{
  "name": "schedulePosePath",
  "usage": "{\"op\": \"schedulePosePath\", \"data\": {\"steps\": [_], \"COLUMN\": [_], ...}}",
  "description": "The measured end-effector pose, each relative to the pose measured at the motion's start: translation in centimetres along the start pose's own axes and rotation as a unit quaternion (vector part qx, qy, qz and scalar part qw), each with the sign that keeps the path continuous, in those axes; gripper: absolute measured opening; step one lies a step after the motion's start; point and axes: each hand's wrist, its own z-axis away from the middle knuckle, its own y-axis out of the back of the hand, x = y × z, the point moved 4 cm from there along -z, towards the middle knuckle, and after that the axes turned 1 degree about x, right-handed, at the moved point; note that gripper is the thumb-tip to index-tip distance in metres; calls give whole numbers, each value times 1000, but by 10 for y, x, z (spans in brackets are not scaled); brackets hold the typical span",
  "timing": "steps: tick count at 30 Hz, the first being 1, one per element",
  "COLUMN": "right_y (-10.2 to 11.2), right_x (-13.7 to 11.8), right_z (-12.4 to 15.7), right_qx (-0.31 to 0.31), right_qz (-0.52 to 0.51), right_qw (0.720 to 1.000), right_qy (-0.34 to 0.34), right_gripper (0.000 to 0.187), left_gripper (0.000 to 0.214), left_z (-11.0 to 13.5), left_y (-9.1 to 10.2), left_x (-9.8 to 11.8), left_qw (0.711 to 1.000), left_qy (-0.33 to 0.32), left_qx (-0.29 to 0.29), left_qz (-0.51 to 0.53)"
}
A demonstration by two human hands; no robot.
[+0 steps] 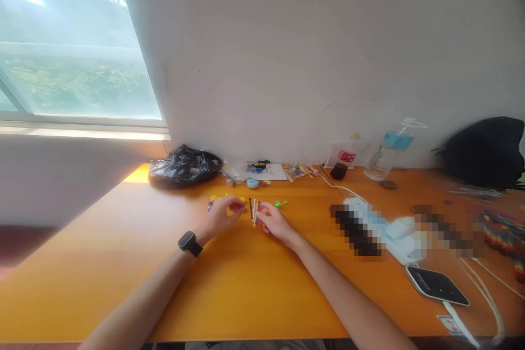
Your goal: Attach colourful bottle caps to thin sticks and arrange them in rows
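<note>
My left hand (pixel 223 214), with a black watch (pixel 190 243) on its wrist, rests on the orange table (pixel 123 262), fingers curled around a small red piece (pixel 237 206). My right hand (pixel 274 220) is closed on a bunch of thin coloured sticks (pixel 254 209), black, white, yellow and blue, held upright between the two hands. More small coloured bits, yellow and blue, lie just behind my left hand (pixel 213 199). A green stick (pixel 281 204) lies on the table right behind my right hand.
Along the wall stand a black plastic bag (pixel 184 167), a white sheet with small parts (pixel 262 170), more coloured sticks (pixel 299 170), a water bottle (pixel 388 154) and a black bag (pixel 486 150). A phone (pixel 437 285) with cables lies at the right. A window is at the left.
</note>
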Motion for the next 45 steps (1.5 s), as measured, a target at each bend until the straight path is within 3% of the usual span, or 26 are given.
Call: {"op": "schedulePosePath", "data": {"steps": [3,8,10,14,18,26,32,37,42,45], "right_y": [8,19,32,61,70,53,52,51,46,43], "right_x": [-1,-19,-25,-26,-18,-14,-9,-8,-11,-11], "right_z": [-4,4,7,5,0,2,-1,-3,-4,-6], "right_qx": [102,133,167,215,182,142,144,147,148,118], "right_qz": [140,321,408,534,544,521,518,502,480,464], "right_qw": [980,914,876,812,818,834,836,845,847,849], "right_qy": [100,210,198,92,39,109,111,113,174,223], "right_gripper": [38,22,19,24,29,30,21,28,48,43], "left_gripper": [5,10,11,17,29,28,34,40,34,27], "left_z": [0,1,0,-2,-1,1,3,4,4,3], "left_y": [2,8,12,14,14,13,7,5,6,8], "left_x": [-9,-3,1,0,-2,-6,-8,-11,-12,-9], "left_qw": [999,991,985,981,984,984,985,986,988,990], "left_qy": [6,-46,-72,-79,-61,-14,-10,-17,-5,-14], "left_qx": [-26,-53,-54,-55,-50,-59,-76,-84,-68,-50], "left_qz": [-25,-115,-146,-168,-159,-165,-156,-146,-138,-132]}}
